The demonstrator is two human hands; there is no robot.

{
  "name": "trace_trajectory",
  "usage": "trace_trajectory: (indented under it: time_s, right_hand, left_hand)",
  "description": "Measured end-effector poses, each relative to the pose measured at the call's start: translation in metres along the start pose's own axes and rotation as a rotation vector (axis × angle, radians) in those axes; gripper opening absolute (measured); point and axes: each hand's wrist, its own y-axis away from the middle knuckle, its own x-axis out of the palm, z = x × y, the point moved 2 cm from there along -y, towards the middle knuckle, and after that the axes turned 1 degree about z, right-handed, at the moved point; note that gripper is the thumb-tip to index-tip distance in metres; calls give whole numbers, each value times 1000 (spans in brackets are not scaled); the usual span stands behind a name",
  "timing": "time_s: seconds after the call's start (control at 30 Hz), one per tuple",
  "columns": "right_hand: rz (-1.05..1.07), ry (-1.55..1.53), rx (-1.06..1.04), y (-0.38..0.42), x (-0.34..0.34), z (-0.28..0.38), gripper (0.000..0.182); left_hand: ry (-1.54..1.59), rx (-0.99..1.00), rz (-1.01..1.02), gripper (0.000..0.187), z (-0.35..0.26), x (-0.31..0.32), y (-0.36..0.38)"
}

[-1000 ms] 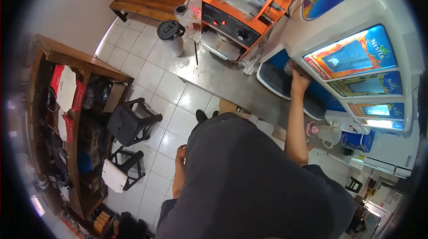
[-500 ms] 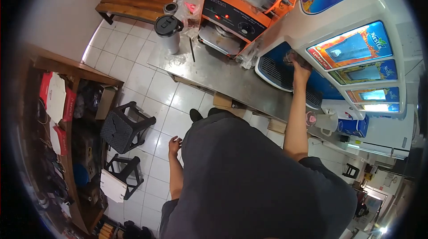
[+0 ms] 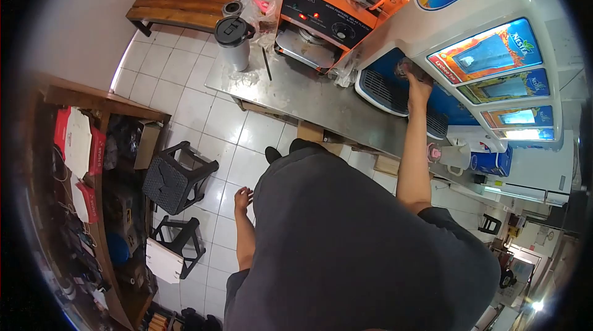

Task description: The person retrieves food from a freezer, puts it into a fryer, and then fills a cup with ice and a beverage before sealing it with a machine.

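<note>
My right hand [image 3: 420,89] reaches into the drink dispenser [image 3: 386,53]. Its fingers are wrapped round a clear cup [image 3: 404,69], held under the dispenser's front above the dark drip tray [image 3: 381,91]. What is in the cup is too small to tell. My left hand [image 3: 244,197] hangs beside my body over the tiled floor, fingers loosely curled and apart, with nothing in it.
On the steel counter [image 3: 290,93] stand an orange cup sealing machine [image 3: 324,19], a tumbler with a black lid [image 3: 235,46] and a black straw [image 3: 267,64]. A pitcher [image 3: 456,157] is beyond the dispenser. Black stools [image 3: 176,176] and a wooden shelf [image 3: 99,99] stand at left.
The view has shifted slightly. My right hand stays round the cup at the dispenser, and my left hand still hangs at my side.
</note>
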Motion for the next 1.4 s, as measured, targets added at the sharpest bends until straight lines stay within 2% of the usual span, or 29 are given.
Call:
trace_trajectory:
  time_s: [0.23,0.37,0.43,0.47,0.6,0.77,0.83,0.9,0.93,1.0,1.1,1.17,1.2,1.23,1.33,1.4]
  right_hand:
    - [19,-9,44,5,4,14,61]
    - [-8,19,28,0,-1,-2,63]
    - [-49,94,-20,1,0,-3,65]
    - [-18,-4,-3,1,0,-3,65]
    - [48,-78,40,0,0,-3,63]
    - [17,-29,55,-2,-3,-7,62]
    - [11,20,52,-4,-2,-8,62]
    - [27,-50,61,2,2,5,64]
    - [31,-43,59,3,2,5,64]
    - [-30,43,22,3,3,5,66]
    - [61,-136,33,8,7,20,69]
    - [16,-29,44,7,6,20,71]
    - [-23,76,51,8,5,18,72]
    - [-18,80,55,6,3,12,72]
    - [2,21,5,2,5,2,72]
    - [-43,-60,18,5,6,8,57]
  left_hand:
    - [102,-4,-27,38,-19,-1,-12]
    - [125,32,15,35,-19,-3,-5]
    - [-66,54,-27,35,-23,-3,12]
    - [-60,36,-31,35,-17,-4,12]
    - [-65,6,-36,34,-9,1,20]
    - [-108,-1,-42,29,-2,12,26]
    - [-115,-34,-42,31,13,11,5]
    - [-123,111,-50,35,30,11,-10]
    - [-71,50,-22,37,21,15,2]
    - [-101,47,-31,36,18,21,7]
    - [-202,91,-26,36,-2,26,10]
    - [-228,157,-38,35,-3,24,3]
    - [-196,118,-21,36,-3,24,-2]
    - [-84,86,7,39,-6,24,1]
    - [-65,57,-18,41,-18,23,13]
    - [16,30,-12,40,-7,19,6]
